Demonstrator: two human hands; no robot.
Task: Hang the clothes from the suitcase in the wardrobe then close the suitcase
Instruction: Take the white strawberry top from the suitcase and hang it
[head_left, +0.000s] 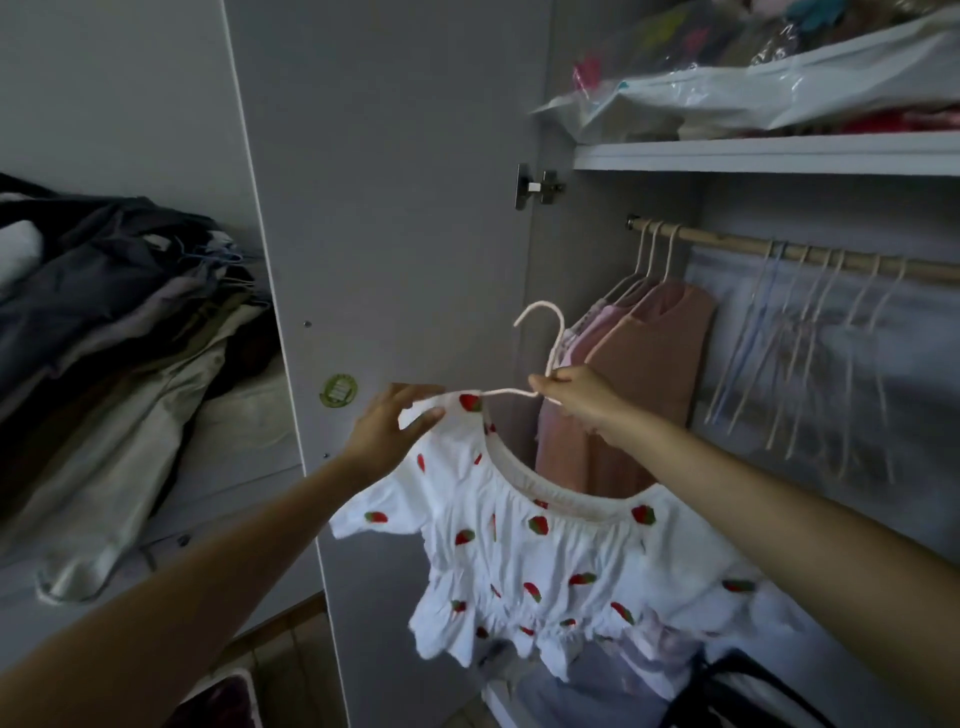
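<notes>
A person stands at the open wardrobe, dressing a white strawberry-print top (550, 551) onto a pale hanger (545, 332) before it goes on the rail (779, 252). The right hand (574, 395), just right of the picture's centre, pinches the hanger at the base of its hook, thumb and fingers closed on the wire, so the hook stands up free and ready to catch the rail. The left hand (387, 431), at about nine o'clock from the right one, holds the top's shoulder between thumb and fingers and draws it over the hanger's left arm; the pull looks meant to seat the wide neckline so the garment will not slide off. The top hangs below both hands, toward six o'clock, its other shoulder apparently not yet seated. At two o'clock the rail carries pink garments (649, 364) at its left end and a row of bare hangers (810, 338) further right, leaving a gap between them that seems the likely spot. Above, at one o'clock, a shelf (753, 153) holds bagged clothes. A heap of dark clothing (119, 312) lies at nine o'clock beyond the wardrobe door (395, 208). The suitcase cannot be made out.
</notes>
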